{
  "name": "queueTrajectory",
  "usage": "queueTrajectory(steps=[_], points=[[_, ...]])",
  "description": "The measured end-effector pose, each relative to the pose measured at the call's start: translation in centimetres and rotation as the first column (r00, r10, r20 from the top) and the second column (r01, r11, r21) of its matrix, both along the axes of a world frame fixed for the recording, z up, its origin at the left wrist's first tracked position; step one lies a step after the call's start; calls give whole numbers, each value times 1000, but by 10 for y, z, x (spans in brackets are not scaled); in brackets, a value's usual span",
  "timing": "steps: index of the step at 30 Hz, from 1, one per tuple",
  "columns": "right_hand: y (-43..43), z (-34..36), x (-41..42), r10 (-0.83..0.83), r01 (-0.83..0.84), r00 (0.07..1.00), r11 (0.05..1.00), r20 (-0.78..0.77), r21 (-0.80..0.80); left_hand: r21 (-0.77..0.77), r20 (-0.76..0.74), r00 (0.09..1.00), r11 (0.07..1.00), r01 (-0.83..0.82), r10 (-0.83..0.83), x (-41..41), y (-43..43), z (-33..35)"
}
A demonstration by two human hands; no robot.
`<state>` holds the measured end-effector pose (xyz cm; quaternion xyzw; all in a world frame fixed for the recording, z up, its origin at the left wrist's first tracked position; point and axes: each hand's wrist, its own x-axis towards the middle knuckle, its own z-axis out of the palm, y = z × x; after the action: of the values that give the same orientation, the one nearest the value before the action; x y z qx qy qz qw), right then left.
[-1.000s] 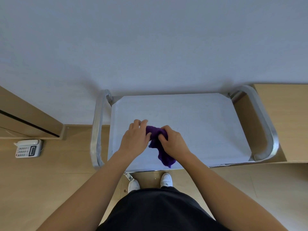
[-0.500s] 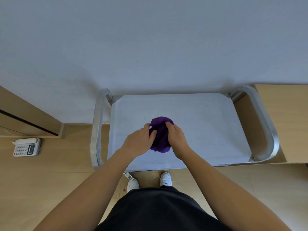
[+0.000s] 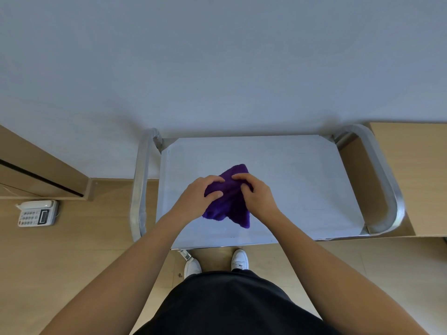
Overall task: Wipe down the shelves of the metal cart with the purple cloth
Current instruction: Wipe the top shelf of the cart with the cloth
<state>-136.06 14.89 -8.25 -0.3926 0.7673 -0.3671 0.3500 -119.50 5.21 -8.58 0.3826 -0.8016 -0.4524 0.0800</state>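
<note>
The left hand [image 3: 197, 198] and the right hand [image 3: 260, 198] both grip the purple cloth [image 3: 231, 206]. The left hand pinches the cloth's 9 o'clock edge between curled fingers and thumb. The right hand's curled fingers bunch it at the 2 o'clock side. The two hands are close together, with their fingertips nearly meeting over the fabric. The cloth is crumpled into a rough triangle, with one corner pointing to 12 o'clock and a tail hanging towards 5 o'clock. It lies on the top shelf [image 3: 302, 184] of the metal cart [image 3: 358, 232], a little to the 9 o'clock side of the shelf's centre.

Bare shelf spreads widest towards 3 o'clock, as far as the right loop handle [image 3: 389, 189]. A broad band runs to the 12 o'clock edge, which sits against the pale wall [image 3: 217, 56]. Narrower strips remain towards the left loop handle [image 3: 139, 189] at 9 o'clock and the near edge at 6 o'clock.

A white desk telephone [image 3: 37, 212] lies on the wooden floor [image 3: 72, 257] well off at 9 o'clock, and its key markings and display are too small to read. A tan panel [image 3: 416, 180] stands just beside the right handle. Two white shoes [image 3: 240, 259] are just below the near edge, beside a caster [image 3: 185, 254].
</note>
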Motion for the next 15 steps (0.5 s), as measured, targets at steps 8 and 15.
queueTrajectory(steps=[8,15], points=[[-2,-10,8,345,-273,898,924,-274,269,-168,226,972,981,101,-62,1,2,-3],[-1,-1,11,366,-320,833,930,-415,179,-402,285,958,904,143,-25,7,1,-2]])
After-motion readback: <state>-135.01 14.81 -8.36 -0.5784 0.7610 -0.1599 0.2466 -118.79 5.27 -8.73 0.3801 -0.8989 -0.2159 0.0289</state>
